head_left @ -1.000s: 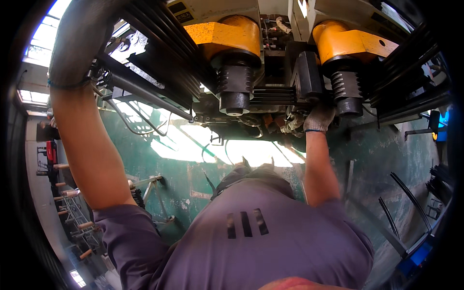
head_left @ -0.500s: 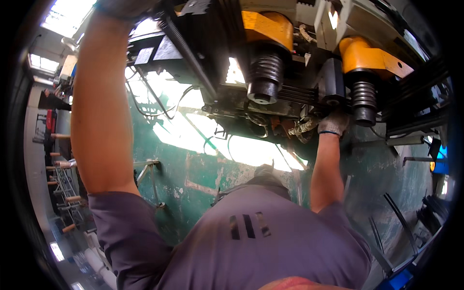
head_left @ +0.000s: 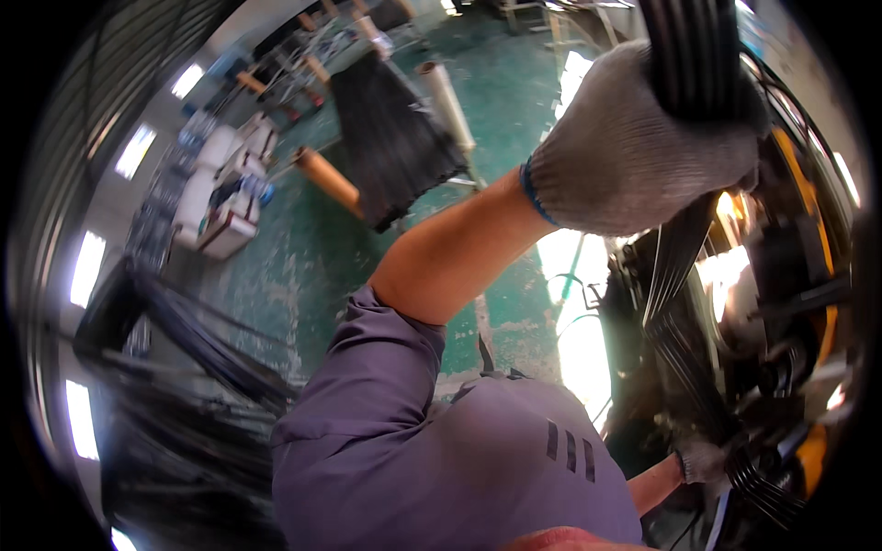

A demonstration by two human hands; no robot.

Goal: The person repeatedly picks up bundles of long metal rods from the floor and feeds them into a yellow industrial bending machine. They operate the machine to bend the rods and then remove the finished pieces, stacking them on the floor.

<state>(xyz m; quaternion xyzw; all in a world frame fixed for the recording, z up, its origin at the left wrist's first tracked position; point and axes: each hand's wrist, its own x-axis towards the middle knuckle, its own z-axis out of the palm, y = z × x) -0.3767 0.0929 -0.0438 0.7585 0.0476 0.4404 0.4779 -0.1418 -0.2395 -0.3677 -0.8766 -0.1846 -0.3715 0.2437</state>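
Black strips [head_left: 695,60] clenched in left hand [head_left: 648,151]; right hand [head_left: 702,462], grip unclear; pale boxes [head_left: 225,234] beyond, contents indistinct.

We cannot follow the black strips [head_left: 695,60] through the left hand [head_left: 643,151], which covers a stretch of them, and we lose their upper end at the picture's top edge. The right hand [head_left: 702,463] looks small and dim; we cannot make out its grip. Blur smears the machine [head_left: 811,455] for us, and the dark rim cuts it off. By the floor's [head_left: 303,275] left edge, we find the pale bundles [head_left: 195,200] too small to identify.
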